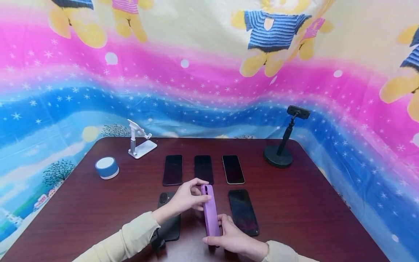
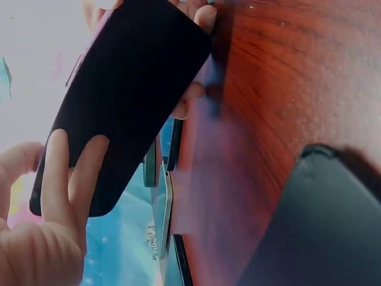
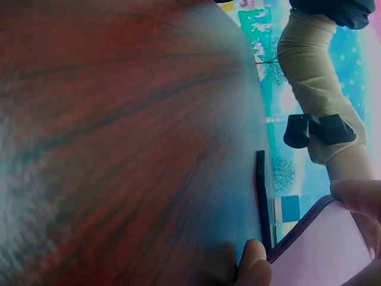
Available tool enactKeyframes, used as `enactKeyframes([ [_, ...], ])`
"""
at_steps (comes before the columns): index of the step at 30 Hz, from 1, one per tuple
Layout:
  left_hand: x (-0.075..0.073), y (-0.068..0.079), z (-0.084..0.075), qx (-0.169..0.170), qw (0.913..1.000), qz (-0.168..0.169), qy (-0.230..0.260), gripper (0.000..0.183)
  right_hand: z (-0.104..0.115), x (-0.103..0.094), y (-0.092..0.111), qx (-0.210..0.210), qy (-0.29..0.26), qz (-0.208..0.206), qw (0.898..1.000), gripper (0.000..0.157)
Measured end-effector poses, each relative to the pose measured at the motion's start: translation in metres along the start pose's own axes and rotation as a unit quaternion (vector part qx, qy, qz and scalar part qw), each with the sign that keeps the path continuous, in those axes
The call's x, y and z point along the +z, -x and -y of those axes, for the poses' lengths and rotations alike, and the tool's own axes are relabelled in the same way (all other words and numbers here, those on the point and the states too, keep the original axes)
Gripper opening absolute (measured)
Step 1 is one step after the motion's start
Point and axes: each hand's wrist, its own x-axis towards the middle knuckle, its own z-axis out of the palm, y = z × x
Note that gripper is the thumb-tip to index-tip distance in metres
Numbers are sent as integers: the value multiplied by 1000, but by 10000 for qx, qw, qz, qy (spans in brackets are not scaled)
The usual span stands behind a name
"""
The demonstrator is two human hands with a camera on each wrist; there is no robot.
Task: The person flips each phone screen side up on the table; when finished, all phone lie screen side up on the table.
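A purple smartphone is held on its edge above the middle of the table, back turned to the right. My left hand grips its far end near the cameras, thumb on the back. In the left wrist view, two fingers lie against the phone's dark screen. My right hand holds the near end between thumb and fingers; in the right wrist view the pale purple back shows beside the fingertips. Under the left forearm lies a black phone, camera side up. Right of my hands, another dark phone lies screen up.
Farther back, three phones lie in a row: left, middle and right. A white phone stand and a blue-and-white round object are at the back left. At the back right rises a black stand.
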Motion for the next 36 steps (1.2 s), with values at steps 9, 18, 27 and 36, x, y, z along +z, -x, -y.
enactKeyframes([
  [9, -19, 1, 12, 253, 9887, 1479, 53, 71, -4, -4, -1, -197, -258, 237, 9992, 61],
  [18, -17, -1, 26, 781, 9768, 1953, 414, 72, -6, -13, -4, -111, -1011, 929, 9905, 63],
  [27, -11, 0, 23, 1003, 9817, 1607, 211, 70, 3, -32, -18, -221, -270, 1534, 9876, 61],
  [36, -2, 4, 15, 1128, 9848, 1319, 39, 69, 16, -44, -28, -538, 315, 975, 9933, 58],
])
